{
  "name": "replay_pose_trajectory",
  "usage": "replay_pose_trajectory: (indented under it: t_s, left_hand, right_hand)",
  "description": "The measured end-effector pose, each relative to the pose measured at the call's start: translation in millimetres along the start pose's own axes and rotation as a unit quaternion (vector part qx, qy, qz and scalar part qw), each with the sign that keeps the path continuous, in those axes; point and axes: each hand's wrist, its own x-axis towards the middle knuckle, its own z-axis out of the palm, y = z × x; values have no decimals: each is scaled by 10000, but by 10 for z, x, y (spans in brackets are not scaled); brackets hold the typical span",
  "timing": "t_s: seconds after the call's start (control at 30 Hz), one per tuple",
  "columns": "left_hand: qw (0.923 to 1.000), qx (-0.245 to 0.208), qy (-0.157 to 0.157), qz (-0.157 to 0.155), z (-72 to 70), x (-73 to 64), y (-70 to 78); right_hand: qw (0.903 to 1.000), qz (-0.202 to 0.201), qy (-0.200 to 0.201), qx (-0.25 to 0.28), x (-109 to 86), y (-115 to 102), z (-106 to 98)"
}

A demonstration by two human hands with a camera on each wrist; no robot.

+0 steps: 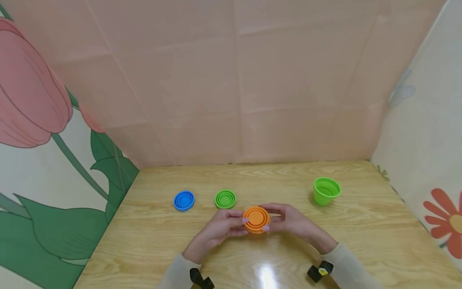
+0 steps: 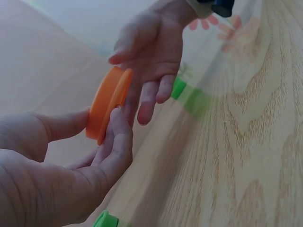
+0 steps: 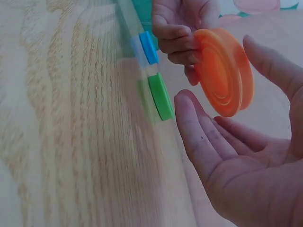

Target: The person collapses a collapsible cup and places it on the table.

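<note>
A flattened orange collapsible cup (image 1: 257, 216) is held up above the table, in front of the body. My left hand (image 1: 223, 228) pinches its edge, thumb on one face and fingers on the other, as the left wrist view shows. On the cup's other side is my right hand (image 1: 290, 220), thumb and fingers spread around the rim; in the right wrist view the thumb (image 3: 272, 64) stands a little apart from the orange cup (image 3: 220, 71). Behind the hands lie a flattened green collapsible cup (image 1: 225, 199) and a flattened blue one (image 1: 184, 200).
An expanded green collapsible cup (image 1: 326, 192) stands upright on the right of the wooden table (image 1: 144, 241). A pinkish sheet (image 1: 231, 100) rises along the table's back edge. Walls with flower pictures flank both sides. Each wrist carries a small black device.
</note>
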Motion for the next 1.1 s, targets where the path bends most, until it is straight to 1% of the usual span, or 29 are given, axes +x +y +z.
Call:
replay_pose_trajectory:
  t_s: [0.17,0.27,0.33,0.5,0.6,0.73,0.83,1.0,1.1]
  left_hand:
    - [9999,-97,-120,-45,0,-11,-3]
    - [9998,-138,-143,-61,2,-14,-1]
    - [9998,-143,-137,-68,4,-16,6]
    - [9999,-110,-116,-30,13,-24,17]
    - [9999,-70,-109,-9,28,-31,0]
    - [10000,35,-30,27,56,-44,-11]
    - [9998,47,81,160,54,-34,-5]
    - [9982,-71,135,587,52,-19,5]
    - [9966,219,181,775,55,-23,13]
  right_hand:
    - [9997,-80,-220,-23,-3,-5,12]
    - [9996,-160,-249,-19,3,-11,19]
    - [9996,-193,-217,-56,10,-17,19]
    - [9996,-148,11,-256,16,-25,17]
    - [9997,-114,44,-201,5,-7,19]
    - [9999,37,98,25,-6,26,10]
    - [9993,128,255,251,-6,26,-6]
    - [9967,178,313,725,-12,-7,-39]
    - [9959,250,244,838,-18,-19,-54]
